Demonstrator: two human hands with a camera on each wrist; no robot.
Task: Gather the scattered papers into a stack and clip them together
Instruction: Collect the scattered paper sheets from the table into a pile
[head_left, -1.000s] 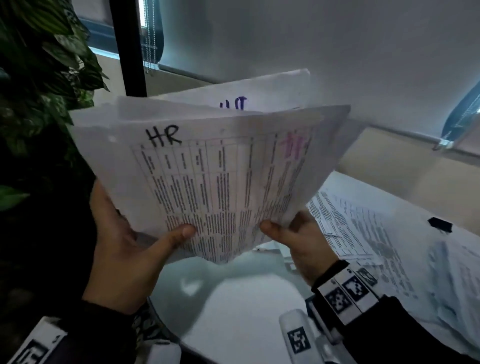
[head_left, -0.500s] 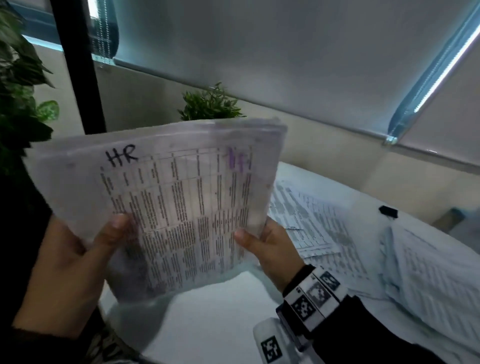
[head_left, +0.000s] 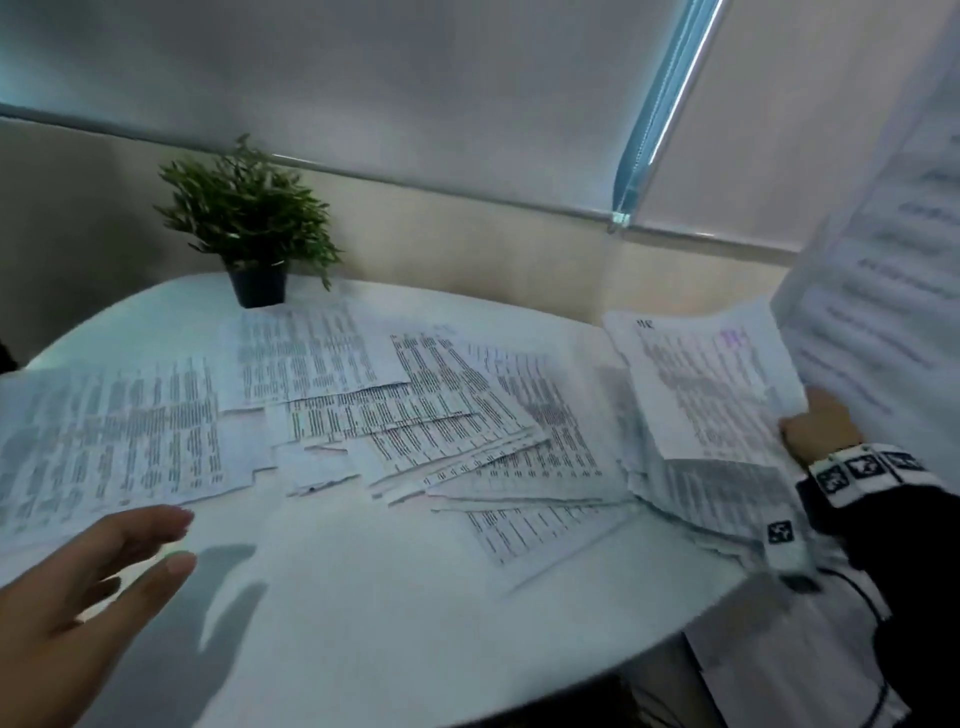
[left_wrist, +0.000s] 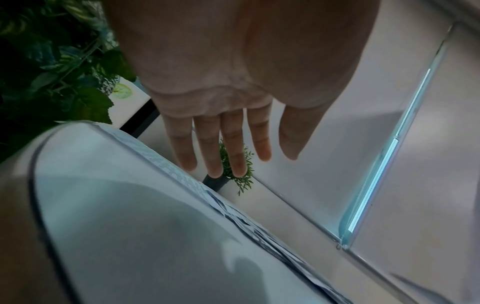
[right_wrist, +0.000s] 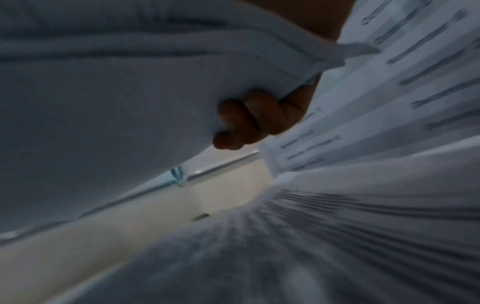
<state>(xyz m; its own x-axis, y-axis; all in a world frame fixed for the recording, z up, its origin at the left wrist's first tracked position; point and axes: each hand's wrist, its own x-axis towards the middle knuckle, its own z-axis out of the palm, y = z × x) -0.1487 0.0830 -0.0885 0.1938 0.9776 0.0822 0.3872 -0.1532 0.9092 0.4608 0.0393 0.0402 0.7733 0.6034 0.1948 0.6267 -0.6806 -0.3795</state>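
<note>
Several printed sheets lie fanned and overlapping across the white round table. My right hand grips a gathered bundle of papers at the table's right side, held tilted up; in the right wrist view its fingers curl round the bundle's edge. My left hand hovers over the table's near left with straight, spread fingers and holds nothing. No clip shows in any view.
A small potted plant stands at the table's far edge. Big leafy plant is off to the left. A large blurred sheet stands close at the right. Window blinds back the wall. Bare tabletop lies near me.
My left hand has let go of the bundle and now reaches out over the table. The right hand alone has carried the bundle to the right. The view swung right.
</note>
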